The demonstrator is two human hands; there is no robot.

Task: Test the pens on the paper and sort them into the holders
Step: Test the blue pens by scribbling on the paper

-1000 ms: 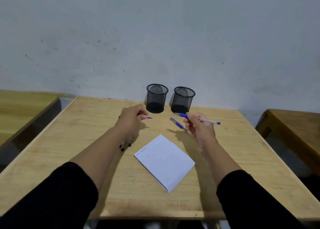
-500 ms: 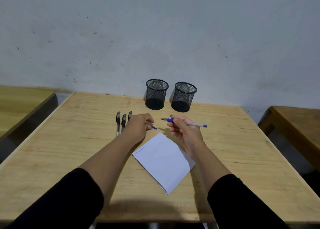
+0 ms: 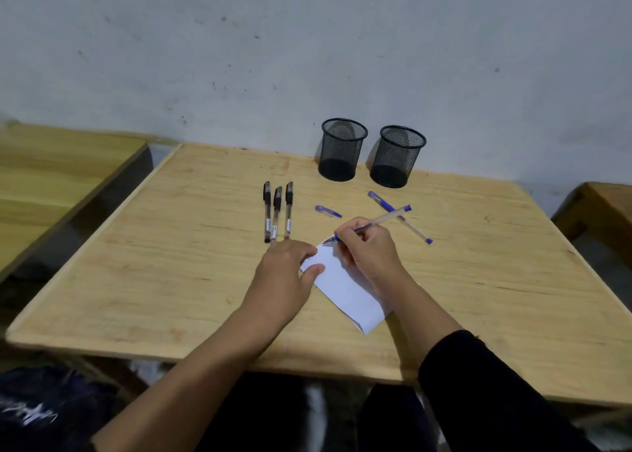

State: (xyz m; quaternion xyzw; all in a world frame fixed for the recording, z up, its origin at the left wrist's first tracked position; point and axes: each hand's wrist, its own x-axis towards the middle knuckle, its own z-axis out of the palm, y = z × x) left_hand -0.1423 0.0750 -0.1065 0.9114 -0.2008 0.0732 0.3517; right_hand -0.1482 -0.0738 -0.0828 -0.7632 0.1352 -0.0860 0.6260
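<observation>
Three black pens [image 3: 277,212] lie side by side on the surface [image 3: 171,263], pointing away from the person. Just below them the left hand [image 3: 289,268] lies flat with loose fingers, pinning the paper's [image 3: 345,291] near corner. The right hand [image 3: 367,251] is closed on a blue pen [image 3: 379,221], tip at the paper's top edge, barrel slanting up and right. Beyond it stand two holders [image 3: 342,150], nearer the right hand.
</observation>
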